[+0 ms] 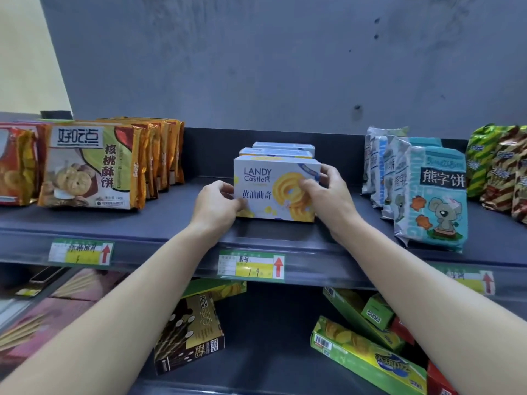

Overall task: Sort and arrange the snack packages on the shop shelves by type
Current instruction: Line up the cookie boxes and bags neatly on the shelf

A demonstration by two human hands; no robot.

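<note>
A white Landy Castle butter-cookie box (268, 178) stands upright at the middle of the upper shelf (176, 220), with two like boxes (282, 148) lined up behind it. My left hand (216, 203) grips its left edge, thumb on the front face. My right hand (325, 189) holds its right edge, fingers curled over the top corner and front. Left of it stands a row of walnut-cookie packs (91, 169). To the right stand blue bear-biscuit bags (430, 201).
Green and brown striped bags (496, 166) fill the far right of the upper shelf, orange packs (17, 166) the far left. On the lower shelf lie a black stick-biscuit box (191, 334), tilted green boxes (365, 352) and pink boxes (42, 317). Price tags (251, 265) line the shelf edge.
</note>
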